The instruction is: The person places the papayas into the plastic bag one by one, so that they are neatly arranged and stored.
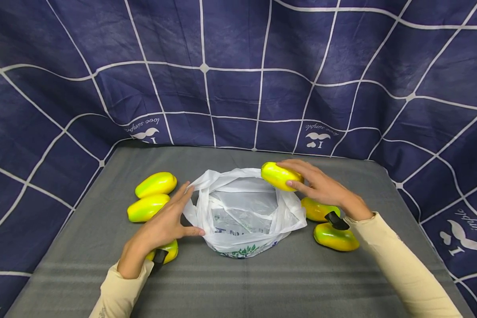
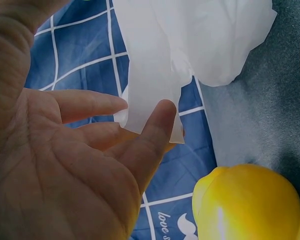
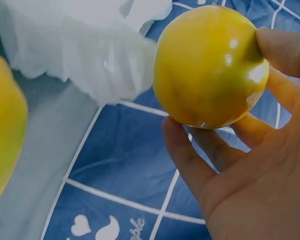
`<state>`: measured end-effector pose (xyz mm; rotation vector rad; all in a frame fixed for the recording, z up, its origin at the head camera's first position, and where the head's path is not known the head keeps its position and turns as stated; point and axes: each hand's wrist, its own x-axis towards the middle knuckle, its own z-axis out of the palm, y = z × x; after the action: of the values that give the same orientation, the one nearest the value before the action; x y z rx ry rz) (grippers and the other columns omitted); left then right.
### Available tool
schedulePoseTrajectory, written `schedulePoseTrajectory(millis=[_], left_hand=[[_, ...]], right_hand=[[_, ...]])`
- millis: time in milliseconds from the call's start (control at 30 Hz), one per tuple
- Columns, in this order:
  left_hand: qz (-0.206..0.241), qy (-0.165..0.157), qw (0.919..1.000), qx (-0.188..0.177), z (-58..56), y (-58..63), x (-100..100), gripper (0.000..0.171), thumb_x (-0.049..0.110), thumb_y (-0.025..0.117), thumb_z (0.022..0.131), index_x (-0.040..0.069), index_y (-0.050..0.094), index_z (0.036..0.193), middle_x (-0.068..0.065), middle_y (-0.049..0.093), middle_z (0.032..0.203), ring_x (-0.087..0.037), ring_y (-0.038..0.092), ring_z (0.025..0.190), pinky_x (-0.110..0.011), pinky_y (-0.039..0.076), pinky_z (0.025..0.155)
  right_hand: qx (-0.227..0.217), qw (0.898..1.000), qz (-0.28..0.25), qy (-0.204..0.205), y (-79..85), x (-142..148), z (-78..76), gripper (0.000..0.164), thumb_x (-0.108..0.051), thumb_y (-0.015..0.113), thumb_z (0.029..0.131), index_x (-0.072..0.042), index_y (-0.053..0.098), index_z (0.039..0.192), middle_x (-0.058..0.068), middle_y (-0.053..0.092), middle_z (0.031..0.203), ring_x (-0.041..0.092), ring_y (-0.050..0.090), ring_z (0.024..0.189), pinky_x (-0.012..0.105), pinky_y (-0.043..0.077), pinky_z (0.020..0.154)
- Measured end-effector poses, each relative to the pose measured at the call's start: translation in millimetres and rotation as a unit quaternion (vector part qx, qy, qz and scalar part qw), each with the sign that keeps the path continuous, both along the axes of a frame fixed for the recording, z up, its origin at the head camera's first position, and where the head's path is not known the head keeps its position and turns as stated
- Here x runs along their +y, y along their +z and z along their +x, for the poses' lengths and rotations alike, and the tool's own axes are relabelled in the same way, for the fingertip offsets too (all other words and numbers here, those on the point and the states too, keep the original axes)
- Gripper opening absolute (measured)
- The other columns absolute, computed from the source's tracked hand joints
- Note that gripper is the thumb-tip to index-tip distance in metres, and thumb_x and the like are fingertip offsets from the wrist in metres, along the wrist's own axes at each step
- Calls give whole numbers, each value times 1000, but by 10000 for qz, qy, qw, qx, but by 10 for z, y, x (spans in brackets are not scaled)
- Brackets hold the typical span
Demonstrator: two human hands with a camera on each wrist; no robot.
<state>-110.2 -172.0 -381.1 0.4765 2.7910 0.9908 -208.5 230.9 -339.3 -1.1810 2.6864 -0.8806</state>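
My right hand [image 1: 322,185] grips a yellow-green papaya [image 1: 280,176] above the right rim of a white plastic bag [image 1: 246,240]. In the right wrist view, the thumb and fingers curve round the papaya [image 3: 210,67] seen end-on. The bag stands with its mouth open, and greyish printed plastic shows inside. My left hand [image 1: 163,225] is at the bag's left side, thumb and fingers spread. A handle strip [image 2: 150,75] of the bag lies against its extended fingers in the left wrist view.
Left of the bag lie an upper papaya [image 1: 156,184], a middle papaya [image 1: 148,208] and a lower papaya [image 1: 171,251] partly behind the left wrist. To the right are two more, a nearer papaya [image 1: 335,238] and a farther papaya [image 1: 314,210]. Blue checked cloth [image 1: 238,92] hangs behind the grey table [image 1: 238,287].
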Motion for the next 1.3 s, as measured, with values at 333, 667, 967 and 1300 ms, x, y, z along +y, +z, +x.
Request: schedulePoseTrajectory(millis=[333,667,967,1300], left_hand=[[-67,50,10000,10,0,7,0,117,37,90,73,-6,21,156,-21,9,167,-43,20,151,-60,29,117],[-82,52,10000,-21,-15,-3,-12,118,39,90,72,-5,20,157,-20,9,168,-42,19,151,-60,29,118],[-135,88,9998,-69,-7,-6,-15,118,39,90,72,-4,20,157,-20,9,168,-42,20,151,-61,30,117],[-130,54,9999,-52,-9,-9,-14,118,38,91,72,-4,20,157,-20,9,168,-42,19,151,-61,29,117]], right_hand=[[-77,9993,175,311,-45,-269,94,52,-24,54,104,-21,39,154,2,44,153,22,45,135,51,41,110],[-88,9962,303,807,-140,-600,148,53,-23,55,104,-17,38,154,1,44,154,21,42,140,47,37,115],[-207,9935,486,1012,-351,-824,247,51,-26,53,105,-17,39,153,1,47,150,19,42,140,45,36,116],[-680,9910,544,1012,-492,-963,342,49,-24,52,105,-19,40,153,3,47,143,18,48,130,43,42,111]])
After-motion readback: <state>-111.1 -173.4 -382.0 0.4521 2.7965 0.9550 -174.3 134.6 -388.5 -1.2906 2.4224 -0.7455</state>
